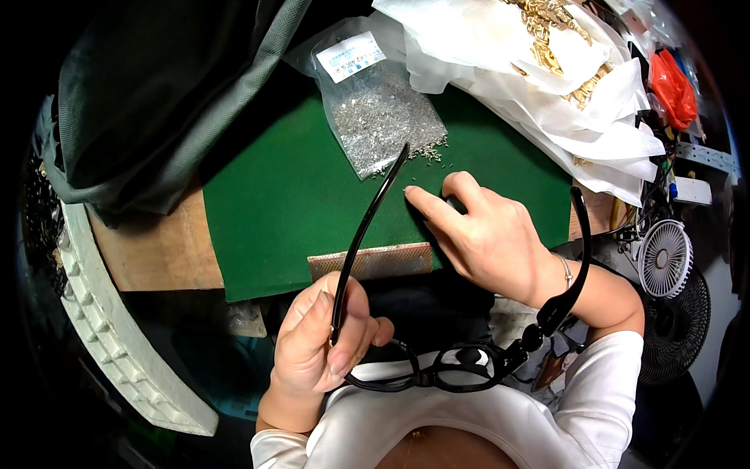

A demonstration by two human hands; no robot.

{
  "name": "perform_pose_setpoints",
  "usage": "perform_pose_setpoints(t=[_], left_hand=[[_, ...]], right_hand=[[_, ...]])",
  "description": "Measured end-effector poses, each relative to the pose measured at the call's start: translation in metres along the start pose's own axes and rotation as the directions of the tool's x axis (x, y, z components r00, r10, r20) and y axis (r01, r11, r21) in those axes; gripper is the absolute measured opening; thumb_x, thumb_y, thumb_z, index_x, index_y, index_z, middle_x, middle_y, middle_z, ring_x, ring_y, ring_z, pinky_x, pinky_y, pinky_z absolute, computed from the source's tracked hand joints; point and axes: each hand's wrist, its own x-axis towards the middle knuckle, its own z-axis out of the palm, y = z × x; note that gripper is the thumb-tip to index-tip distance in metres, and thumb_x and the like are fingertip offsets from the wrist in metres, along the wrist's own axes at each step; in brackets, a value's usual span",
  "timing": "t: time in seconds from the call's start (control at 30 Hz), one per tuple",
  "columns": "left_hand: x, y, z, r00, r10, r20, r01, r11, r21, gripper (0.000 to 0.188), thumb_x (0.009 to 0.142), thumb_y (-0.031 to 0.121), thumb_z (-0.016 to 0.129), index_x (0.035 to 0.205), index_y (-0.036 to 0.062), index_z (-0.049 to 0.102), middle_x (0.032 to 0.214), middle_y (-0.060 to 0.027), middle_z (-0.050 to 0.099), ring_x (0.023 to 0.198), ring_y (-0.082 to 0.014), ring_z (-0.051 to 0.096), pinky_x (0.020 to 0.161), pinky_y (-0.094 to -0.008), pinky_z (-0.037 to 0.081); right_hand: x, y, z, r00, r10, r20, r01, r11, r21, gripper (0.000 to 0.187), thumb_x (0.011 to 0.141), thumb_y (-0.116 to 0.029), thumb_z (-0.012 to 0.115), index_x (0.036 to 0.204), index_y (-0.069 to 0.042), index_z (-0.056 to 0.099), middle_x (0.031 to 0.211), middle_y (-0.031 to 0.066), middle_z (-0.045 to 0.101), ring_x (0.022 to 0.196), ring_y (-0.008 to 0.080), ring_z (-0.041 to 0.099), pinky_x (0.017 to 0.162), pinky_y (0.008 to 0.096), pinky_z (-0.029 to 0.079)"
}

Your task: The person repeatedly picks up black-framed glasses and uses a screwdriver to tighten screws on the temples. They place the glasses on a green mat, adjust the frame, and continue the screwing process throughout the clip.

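Observation:
Black-framed eyeglasses (426, 378) are in front of my white top, their arms unfolded and pointing away from me. My left hand (322, 332) is closed round the frame's left corner, and its fingers hide the hinge there. Over the green mat (266, 203), my right hand (492, 234) has its index finger stretched out and another finger bent. That fingertip is at the mat, near a scatter of tiny silvery metal pieces (430, 150). They lie by the lower corner of a clear plastic bag (383, 117) full of similar pieces. Whether the fingertip touches a piece is too small to tell.
White wrapping sheets (516, 102) hold gold-coloured metal parts (547, 39) at the back right. A red plastic bag (673, 90) and a small white fan (664, 258) are farther right. Dark cloth (164, 102) covers the back left, above a white ridged tray (117, 344).

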Motion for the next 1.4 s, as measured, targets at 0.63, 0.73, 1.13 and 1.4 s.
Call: perform_pose_setpoints(t=[0.63, 0.73, 1.13, 1.4], left_hand=[[0.005, -0.004, -0.018, 0.992, -0.12, 0.043, 0.128, 0.946, -0.297, 0.03, 0.093, 0.025, 0.035, 0.109, 0.002, 0.047, 0.05, 0.002, 0.043, 0.034, -0.0053, 0.032, 0.053, -0.0211, 0.042], [0.004, -0.006, -0.019, 0.991, -0.136, 0.01, 0.133, 0.948, -0.29, 0.03, 0.093, 0.025, 0.035, 0.108, 0.0031, 0.048, 0.048, 0.0026, 0.041, 0.034, -0.0053, 0.032, 0.052, -0.0209, 0.042], [0.004, -0.007, -0.022, 0.989, -0.137, 0.061, 0.146, 0.973, -0.176, 0.031, 0.092, 0.027, 0.037, 0.111, 0.0045, 0.047, 0.048, 0.0039, 0.039, 0.036, -0.0052, 0.031, 0.057, -0.022, 0.041], [0.005, -0.009, -0.022, 0.982, -0.186, 0.027, 0.187, 0.958, -0.216, 0.032, 0.094, 0.028, 0.032, 0.112, 0.0059, 0.046, 0.048, 0.0049, 0.038, 0.035, -0.0038, 0.03, 0.047, -0.0184, 0.035]], right_hand=[[0.027, -0.036, -0.046, 0.676, -0.263, 0.689, -0.735, -0.172, 0.655, 0.021, 0.089, -0.01, 0.041, 0.106, 0.0, 0.046, 0.101, 0.0068, 0.059, 0.054, 0.0048, 0.052, 0.038, 0.0167, 0.04], [0.025, -0.035, -0.044, 0.651, -0.252, 0.716, -0.755, -0.109, 0.647, 0.022, 0.089, -0.012, 0.042, 0.106, 0.001, 0.046, 0.099, 0.0077, 0.059, 0.054, 0.0056, 0.052, 0.039, 0.0169, 0.04], [0.019, -0.041, -0.045, 0.604, -0.216, 0.767, -0.779, -0.364, 0.511, 0.024, 0.089, -0.014, 0.042, 0.106, 0.003, 0.038, 0.096, 0.0129, 0.058, 0.068, 0.0104, 0.056, 0.044, 0.0208, 0.043], [0.01, -0.041, -0.034, 0.641, -0.145, 0.754, -0.753, -0.311, 0.58, 0.026, 0.089, -0.017, 0.044, 0.104, 0.004, 0.039, 0.082, 0.0104, 0.06, 0.046, 0.0078, 0.049, 0.035, 0.0204, 0.037]])
